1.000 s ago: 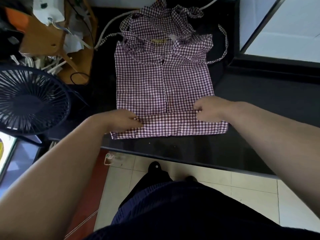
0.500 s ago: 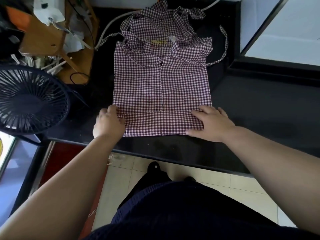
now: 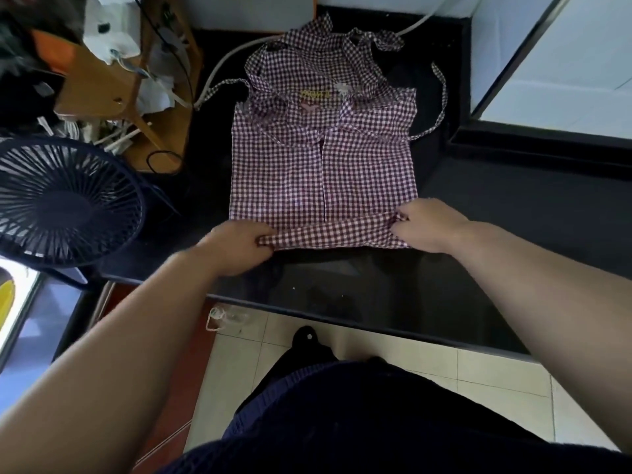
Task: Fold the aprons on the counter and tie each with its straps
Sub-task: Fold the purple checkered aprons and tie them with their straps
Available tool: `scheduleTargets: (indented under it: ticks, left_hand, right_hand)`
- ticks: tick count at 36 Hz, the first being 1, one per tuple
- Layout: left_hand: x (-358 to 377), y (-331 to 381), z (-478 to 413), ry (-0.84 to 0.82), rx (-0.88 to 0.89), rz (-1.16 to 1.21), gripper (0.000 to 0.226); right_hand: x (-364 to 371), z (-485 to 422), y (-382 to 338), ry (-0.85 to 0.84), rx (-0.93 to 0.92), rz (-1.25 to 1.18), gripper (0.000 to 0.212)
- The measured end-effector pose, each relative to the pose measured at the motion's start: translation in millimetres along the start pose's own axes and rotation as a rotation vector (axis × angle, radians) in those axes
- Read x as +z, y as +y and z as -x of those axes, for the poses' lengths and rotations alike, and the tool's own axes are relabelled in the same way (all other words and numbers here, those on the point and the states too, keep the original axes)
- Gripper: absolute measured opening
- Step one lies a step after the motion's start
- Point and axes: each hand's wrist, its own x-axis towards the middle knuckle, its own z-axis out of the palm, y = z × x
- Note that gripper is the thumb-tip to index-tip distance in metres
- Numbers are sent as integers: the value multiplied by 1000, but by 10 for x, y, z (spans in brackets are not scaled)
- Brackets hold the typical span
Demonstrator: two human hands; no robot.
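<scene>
Writing: we are finding the yellow lettering (image 3: 316,94) unreadable.
Pattern: the apron (image 3: 325,172) is showing purple-white gingham, sides folded inward.
Hands: left hand (image 3: 236,246) and right hand (image 3: 431,225) are pinching its near fold.

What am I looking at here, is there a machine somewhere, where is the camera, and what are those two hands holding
There is no machine here. A person works with bare hands, and the single camera sits on their head, looking forward and down, so both arms reach in from the bottom of the picture. A purple-checked apron lies flat on the black counter, with its straps loose at the far end. The left hand and the right hand each pinch one end of the near hem, which is folded into a narrow band. A dark fan is at the left.
</scene>
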Motion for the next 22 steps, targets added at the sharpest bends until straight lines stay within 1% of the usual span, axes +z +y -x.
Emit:
scheduleTargets:
  ticks: [2, 4, 6, 8, 11, 13, 14, 16, 17, 18, 19, 21, 22]
  left_hand:
    - [-152, -3, -12, -132, -8, 129, 17]
    - [-227, -60, -41, -206, -28, 222, 19]
    - [-217, -134, -43, -241, -76, 365, 21]
    - [-141, -207, -51, -196, -150, 503, 21]
    - [27, -275, -62, 24, -290, 679, 29]
    - [147, -274, -68, 215, -357, 608, 38]
    - [203, -241, -63, 306, -388, 543, 46]
    - [317, -174, -62, 431, -433, 414, 60]
    - [377, -133, -52, 475, -438, 342, 64]
    - [425, -81, -27, 519, -423, 245, 63]
    - [472, -43, -6, 568, -378, 125, 59]
    - [546, 4, 0, 629, -189, -106, 53]
    - [565, 31, -6, 585, -68, -184, 56]
  right_hand:
    - [-45, 8, 17, -6, 32, -2, 21]
    - [-55, 16, 50, -18, 55, -1, 23]
    - [-17, 18, 105, -33, 88, 8, 23]
    - [53, 0, 178, -17, 110, 40, 24]
    - [144, 20, 230, 69, 167, 50, 31]
    - [178, 59, 216, 157, 218, 0, 31]
    - [186, 81, 191, 198, 234, 23, 30]
    - [205, 101, 137, 269, 235, 177, 29]
    - [215, 119, 110, 311, 215, 263, 29]
    - [231, 135, 76, 367, 153, 337, 28]
    - [257, 140, 48, 427, 48, 374, 26]
    - [308, 148, -34, 494, -205, 327, 27]
    - [335, 155, -95, 449, -291, 276, 35]
